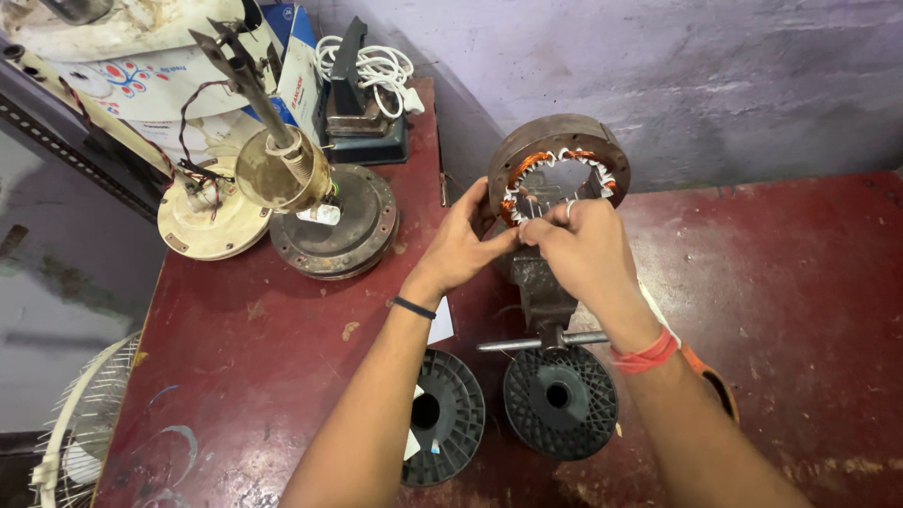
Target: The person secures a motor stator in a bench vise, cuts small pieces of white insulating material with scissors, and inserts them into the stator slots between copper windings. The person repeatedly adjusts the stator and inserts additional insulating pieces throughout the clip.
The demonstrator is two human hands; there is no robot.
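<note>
We find the fan motor stator (559, 167) standing upright in a bench vise (538, 282) on the red tabletop (800, 282). Our left hand (463, 246) and right hand (581, 246) meet at its lower copper windings, fingertips pinched closed; on what, we cannot tell. We advise short, even tension and no bearing on the white slot insulation.
</note>
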